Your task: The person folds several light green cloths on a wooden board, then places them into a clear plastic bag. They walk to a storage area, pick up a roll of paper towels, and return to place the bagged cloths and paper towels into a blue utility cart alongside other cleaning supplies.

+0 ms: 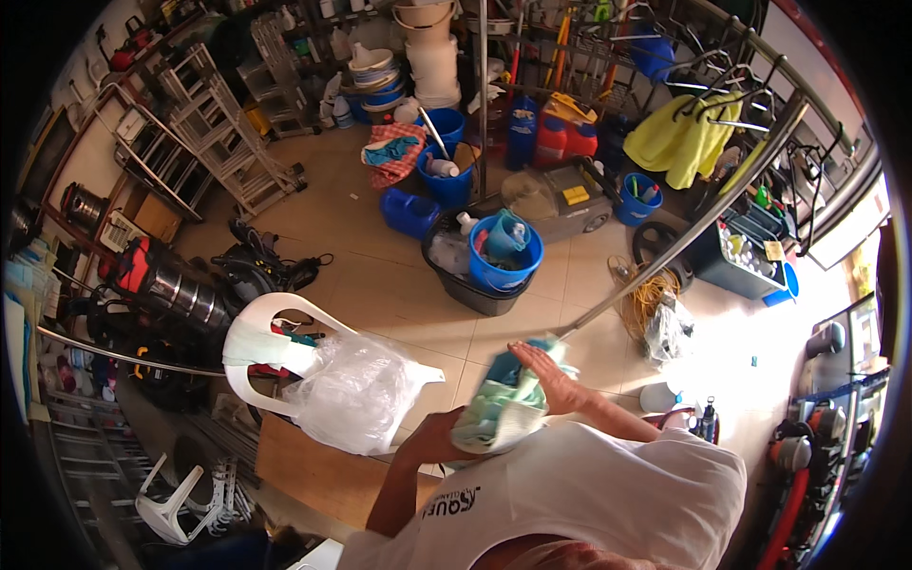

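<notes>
A bundle of light green and teal cloths (506, 413) is held close in front of my white shirt. My left hand (443, 433) grips it from the left and below, its fingers mostly hidden. Along the right side of the bundle lies my right hand (545, 374), fingers extended and pressed to the fabric. To the left, a white plastic chair (274, 306) bears crumpled clear plastic (356, 392) on its seat and a pale cloth (253, 347) over its back. Beyond my hands, a blue bucket (504, 278) with cloths and bottles rests on a black tub (491, 303).
A metal rail (641, 274) slants down from the right, with hangers and a yellow garment (680, 135). Coiled orange cable (645, 296) and a plastic bag (668, 331) lie on the floor. Ladders (221, 135) and vacuum cleaners (171, 285) stand left. A wooden board (313, 467) is below the chair.
</notes>
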The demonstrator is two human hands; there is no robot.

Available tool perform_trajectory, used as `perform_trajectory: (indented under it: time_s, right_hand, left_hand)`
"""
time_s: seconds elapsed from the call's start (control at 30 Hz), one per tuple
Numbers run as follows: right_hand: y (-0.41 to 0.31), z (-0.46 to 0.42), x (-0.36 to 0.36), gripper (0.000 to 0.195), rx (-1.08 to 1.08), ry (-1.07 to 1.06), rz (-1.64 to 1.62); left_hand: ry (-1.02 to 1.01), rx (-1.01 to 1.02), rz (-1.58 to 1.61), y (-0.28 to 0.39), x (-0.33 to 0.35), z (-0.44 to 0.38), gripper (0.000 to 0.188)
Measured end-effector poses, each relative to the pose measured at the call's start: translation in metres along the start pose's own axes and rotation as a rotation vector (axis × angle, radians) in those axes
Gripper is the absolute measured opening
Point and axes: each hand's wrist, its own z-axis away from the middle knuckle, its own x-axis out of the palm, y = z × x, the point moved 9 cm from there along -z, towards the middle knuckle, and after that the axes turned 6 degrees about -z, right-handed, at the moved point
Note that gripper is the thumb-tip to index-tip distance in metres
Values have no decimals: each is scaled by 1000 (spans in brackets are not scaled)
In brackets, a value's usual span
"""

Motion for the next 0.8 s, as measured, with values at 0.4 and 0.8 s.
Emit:
perform_trajectory:
  time_s: [0.4, 0.8]
  right_hand:
    - [71, 120, -39, 59, 127, -179, -494]
    - [122, 158, -39, 65, 285, 112, -983]
  left_hand:
    - [-501, 498, -155, 112, 80, -108, 57]
    - [-937, 199, 864, 83, 120, -179, 75]
